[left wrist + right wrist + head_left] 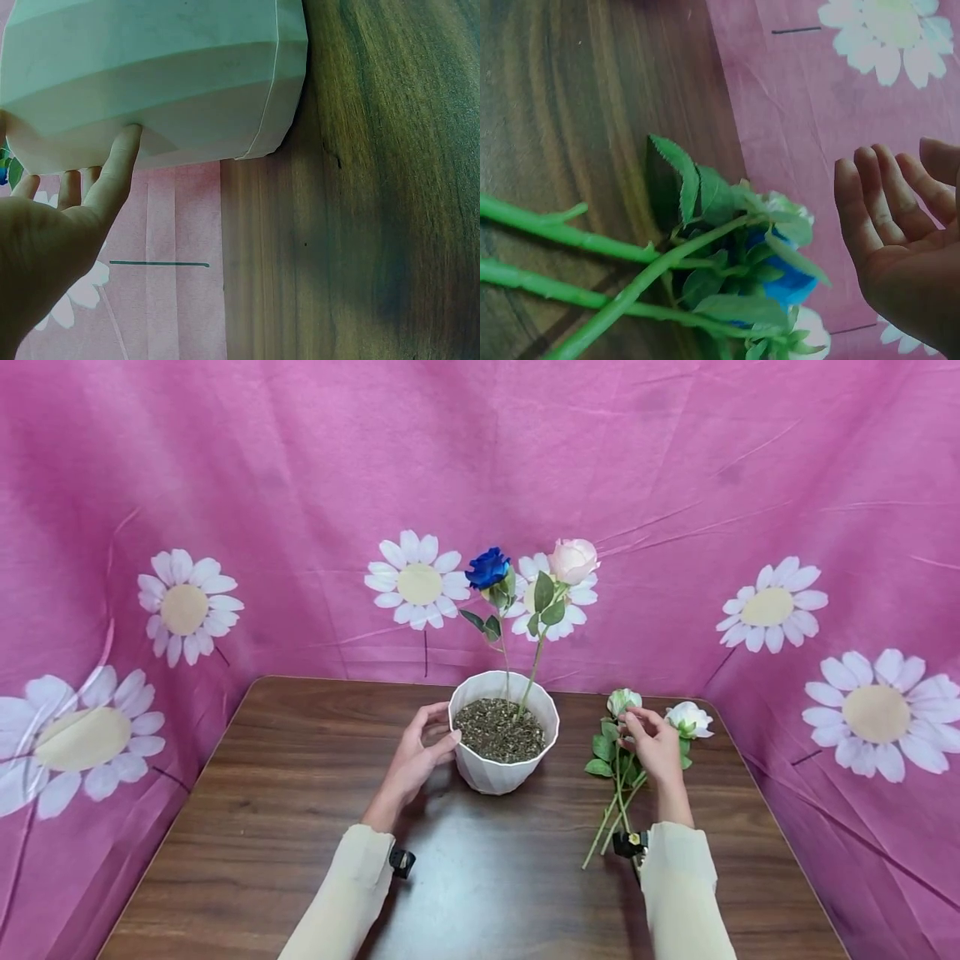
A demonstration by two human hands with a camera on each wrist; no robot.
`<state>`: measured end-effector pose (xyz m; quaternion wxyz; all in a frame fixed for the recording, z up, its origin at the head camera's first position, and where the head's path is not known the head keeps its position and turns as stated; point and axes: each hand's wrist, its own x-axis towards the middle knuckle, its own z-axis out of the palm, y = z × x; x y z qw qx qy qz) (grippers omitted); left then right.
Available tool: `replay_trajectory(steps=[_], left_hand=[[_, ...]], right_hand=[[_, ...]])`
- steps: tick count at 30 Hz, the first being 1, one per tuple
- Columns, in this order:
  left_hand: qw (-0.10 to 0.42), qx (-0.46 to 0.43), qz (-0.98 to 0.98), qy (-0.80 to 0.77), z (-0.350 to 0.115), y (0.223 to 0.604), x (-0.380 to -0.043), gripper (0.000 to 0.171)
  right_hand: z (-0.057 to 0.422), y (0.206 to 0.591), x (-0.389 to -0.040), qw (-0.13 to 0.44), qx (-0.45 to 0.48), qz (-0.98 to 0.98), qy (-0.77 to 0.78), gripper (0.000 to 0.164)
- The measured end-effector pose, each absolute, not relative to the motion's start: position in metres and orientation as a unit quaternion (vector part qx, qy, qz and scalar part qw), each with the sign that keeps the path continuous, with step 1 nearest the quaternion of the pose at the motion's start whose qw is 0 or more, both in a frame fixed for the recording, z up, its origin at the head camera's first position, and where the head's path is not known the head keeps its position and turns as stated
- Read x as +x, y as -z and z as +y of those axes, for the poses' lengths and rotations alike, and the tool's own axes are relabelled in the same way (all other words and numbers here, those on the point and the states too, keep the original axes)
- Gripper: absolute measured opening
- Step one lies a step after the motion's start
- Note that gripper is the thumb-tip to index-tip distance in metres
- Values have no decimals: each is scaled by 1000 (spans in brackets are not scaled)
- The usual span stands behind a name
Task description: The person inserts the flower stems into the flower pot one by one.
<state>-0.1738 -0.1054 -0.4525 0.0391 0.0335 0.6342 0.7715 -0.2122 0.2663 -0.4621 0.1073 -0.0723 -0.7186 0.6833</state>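
A white faceted flower pot (495, 774), filled with dark granular soil (498, 731), stands on the table. In it a blue rose (487, 568) and a pale pink rose (574, 561) stand upright on thin stems. My left hand (416, 760) rests against the pot's left side, thumb laid on the wall (150, 90) and fingertips at the rim. To the right, my right hand (654, 745) hovers over loose flowers with relaxed fingers, holding nothing. Those are a greenish-white flower (623, 702), a white flower (690, 720) and, in the right wrist view, a blue bloom (787, 279), with crossed green stems (577, 296).
The brown wooden table (300, 827) ends at the back against a pink cloth (300, 468) printed with large white daisies. This cloth also hangs along both sides. A small black camera (402, 862) is worn on the left wrist, another camera (628, 844) on the right.
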Motion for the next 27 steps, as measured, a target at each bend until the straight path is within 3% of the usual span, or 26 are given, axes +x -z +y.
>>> replay_trajectory(steps=[8,18,27], left_hand=[[48,31,628,-776,-102,453,-172,54],[43,34,629,-775,-104,453,-173,53],[40,35,628,-776,-106,453,-175,53]], right_hand=[[281,477,-200,55,-114,-718,-684,16],[294,494,-199,-37,-104,-760,-640,40],[299,498,-196,-92,-108,-804,-578,44]])
